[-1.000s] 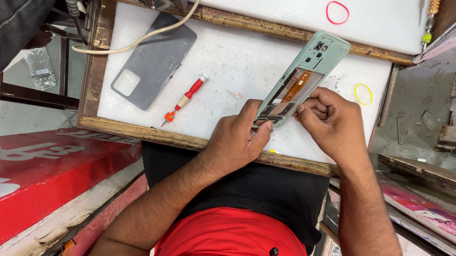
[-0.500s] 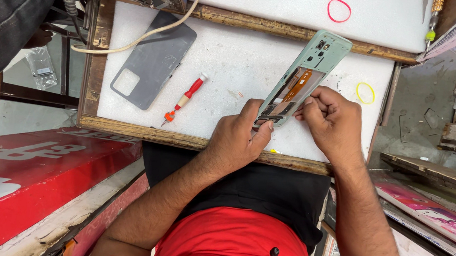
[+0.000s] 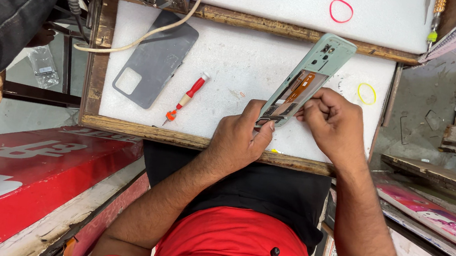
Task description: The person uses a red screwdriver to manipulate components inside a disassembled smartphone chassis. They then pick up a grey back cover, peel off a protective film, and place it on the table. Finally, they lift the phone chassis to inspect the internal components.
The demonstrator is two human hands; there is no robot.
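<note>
Phone frame [image 3: 308, 77] base under hands [image 3: 238, 140]

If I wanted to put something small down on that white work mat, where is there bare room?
The widest bare patch of the white mat lies between the grey back cover and the opened green phone, above the red screwdriver. A smaller patch sits around the yellow rubber band. The mat's near edge is crowded by the left hand and right hand.

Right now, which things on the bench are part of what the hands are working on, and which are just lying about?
In hand:
- opened green phone body
- left hand, pinching its lower end
- right hand, at its side edge

Lying about:
- grey back cover
- red screwdriver
- yellow rubber band
- pink rubber band
- cream cable
</note>
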